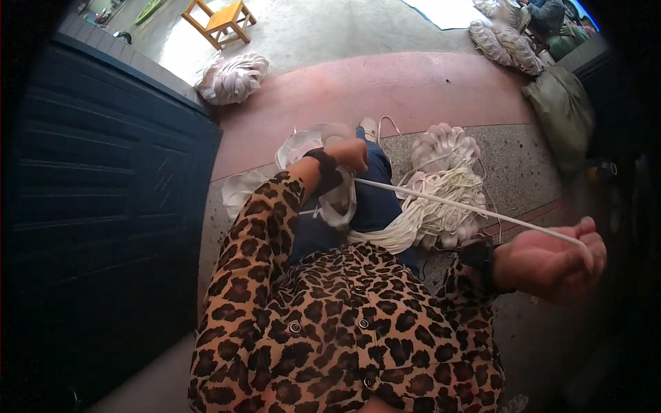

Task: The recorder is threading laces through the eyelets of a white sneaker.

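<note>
Right hand [551, 261] clenched on the white cord [468, 206], left hand [348, 155] pinching its far end by the knee, the line stretched taut between them over the pile [441, 199] — light, limp, slick-looking stuff, best gripped wrapped around the fist.

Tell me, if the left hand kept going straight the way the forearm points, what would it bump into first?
Probably the foot in a pale shoe just beyond the left hand, then bare reddish floor. Depth is hard to judge in this view.
</note>
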Tool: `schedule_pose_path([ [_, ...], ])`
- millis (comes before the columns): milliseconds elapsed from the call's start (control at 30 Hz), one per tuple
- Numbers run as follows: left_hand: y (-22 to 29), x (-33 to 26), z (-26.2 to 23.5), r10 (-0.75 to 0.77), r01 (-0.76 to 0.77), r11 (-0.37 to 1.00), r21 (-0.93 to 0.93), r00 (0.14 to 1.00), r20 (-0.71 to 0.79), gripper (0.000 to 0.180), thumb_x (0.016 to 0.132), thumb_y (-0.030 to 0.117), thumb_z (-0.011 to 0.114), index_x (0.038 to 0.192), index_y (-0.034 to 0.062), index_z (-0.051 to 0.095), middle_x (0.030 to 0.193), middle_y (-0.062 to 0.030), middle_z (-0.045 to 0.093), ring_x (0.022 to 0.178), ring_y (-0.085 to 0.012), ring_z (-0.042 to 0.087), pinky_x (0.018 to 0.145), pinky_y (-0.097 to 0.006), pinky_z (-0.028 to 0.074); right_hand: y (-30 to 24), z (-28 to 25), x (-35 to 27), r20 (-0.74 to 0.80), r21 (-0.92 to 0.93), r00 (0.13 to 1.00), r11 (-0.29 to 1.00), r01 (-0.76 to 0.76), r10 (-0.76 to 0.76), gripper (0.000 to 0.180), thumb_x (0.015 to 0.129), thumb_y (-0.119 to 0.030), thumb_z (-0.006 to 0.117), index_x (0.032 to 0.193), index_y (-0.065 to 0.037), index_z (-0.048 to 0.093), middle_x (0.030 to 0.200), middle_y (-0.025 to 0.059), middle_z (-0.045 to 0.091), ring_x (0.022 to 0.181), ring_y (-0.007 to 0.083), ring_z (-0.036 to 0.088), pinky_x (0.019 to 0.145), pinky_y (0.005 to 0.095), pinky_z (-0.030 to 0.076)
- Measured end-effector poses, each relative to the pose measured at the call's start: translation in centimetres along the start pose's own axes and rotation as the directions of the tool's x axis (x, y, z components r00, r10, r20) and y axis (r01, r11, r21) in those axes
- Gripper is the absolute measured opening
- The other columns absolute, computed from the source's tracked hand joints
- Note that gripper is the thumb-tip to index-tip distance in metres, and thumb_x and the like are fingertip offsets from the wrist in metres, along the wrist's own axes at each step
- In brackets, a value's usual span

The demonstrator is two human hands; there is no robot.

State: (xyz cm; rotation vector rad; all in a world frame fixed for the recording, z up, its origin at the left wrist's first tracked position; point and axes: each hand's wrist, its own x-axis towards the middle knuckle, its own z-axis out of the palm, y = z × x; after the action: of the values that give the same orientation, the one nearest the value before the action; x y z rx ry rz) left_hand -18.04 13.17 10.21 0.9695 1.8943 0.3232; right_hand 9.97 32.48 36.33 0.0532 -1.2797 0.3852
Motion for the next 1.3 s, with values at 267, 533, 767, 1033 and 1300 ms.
schedule_pose_path([
  [267, -3.0, 1.3, 1.4, 0.023, -0.070, 0.979, -0.192, 0.971, -0.236, 0.023, 0.083, 0.010, 0.060, 0.098, -0.0030, 0.072, 0.072, -0.0137, 0.071, 0.057, -0.0219, 0.066, 0.059, -0.037, 0.056, 1.2, -1.4, 1.6, 0.097, -0.055, 0.995, 0.998, -0.030, 0.035, 0.030, 0.102, -0.029, 0.058, 0.103, 0.001, 0.058, 0.094, 0.0147, 0.059, 0.091, 0.0278, 0.060, 0.085, 0.0424, 0.053],
  [533, -5.6, -6.9, 2.1, -0.138, -0.311, 0.827, -0.469, 0.696, -0.705, 0.029, 0.092, 0.012, 0.057, 0.117, -0.0010, 0.066, 0.097, -0.0118, 0.071, 0.084, -0.0204, 0.067, 0.073, -0.032, 0.053, 3.8, 1.8, -9.2, 0.758, 0.188, 0.209, 0.100, -0.977, 0.617, 0.023, 0.107, -0.026, 0.047, 0.107, -0.005, 0.059, 0.075, 0.0035, 0.055, 0.063, 0.0127, 0.054, 0.057, 0.0284, 0.049],
  [767, -9.6, -8.3, 7.9, 0.035, -0.115, 0.992, -0.045, 0.615, -0.788, 0.032, 0.084, 0.009, 0.059, 0.114, 0.0032, 0.069, 0.102, -0.0217, 0.070, 0.100, -0.0382, 0.064, 0.089, -0.044, 0.052, -2.5, 5.0, -28.6, 0.825, -0.514, -0.486, 0.026, -0.857, 0.290, 0.019, 0.098, -0.022, 0.055, 0.098, -0.005, 0.064, 0.075, 0.0056, 0.060, 0.065, 0.0153, 0.056, 0.058, 0.0292, 0.045],
  [1033, -7.3, -11.1, 7.9, 0.057, 0.043, 0.991, 0.127, 0.725, -0.687, 0.018, 0.084, 0.018, 0.070, 0.099, 0.0092, 0.075, 0.086, -0.0129, 0.071, 0.096, -0.0358, 0.059, 0.083, -0.043, 0.050, -4.2, 5.3, -37.8, 0.877, -0.460, -0.271, 0.531, -0.712, 0.397, 0.030, 0.095, -0.023, 0.049, 0.102, 0.002, 0.065, 0.097, 0.0294, 0.066, 0.094, 0.0472, 0.063, 0.083, 0.0507, 0.049],
  [1300, -6.3, -13.2, 10.0, 0.296, 0.150, 0.852, 0.501, 0.651, -0.699, 0.009, 0.085, 0.019, 0.070, 0.086, 0.0107, 0.072, 0.077, -0.0116, 0.069, 0.075, -0.0314, 0.063, 0.076, -0.045, 0.049, -4.3, 4.2, -37.1, 0.891, -0.454, -0.268, 0.742, -0.493, 0.367, 0.021, 0.095, -0.020, 0.050, 0.102, -0.003, 0.060, 0.092, 0.0271, 0.066, 0.086, 0.0470, 0.065, 0.074, 0.0554, 0.051],
])
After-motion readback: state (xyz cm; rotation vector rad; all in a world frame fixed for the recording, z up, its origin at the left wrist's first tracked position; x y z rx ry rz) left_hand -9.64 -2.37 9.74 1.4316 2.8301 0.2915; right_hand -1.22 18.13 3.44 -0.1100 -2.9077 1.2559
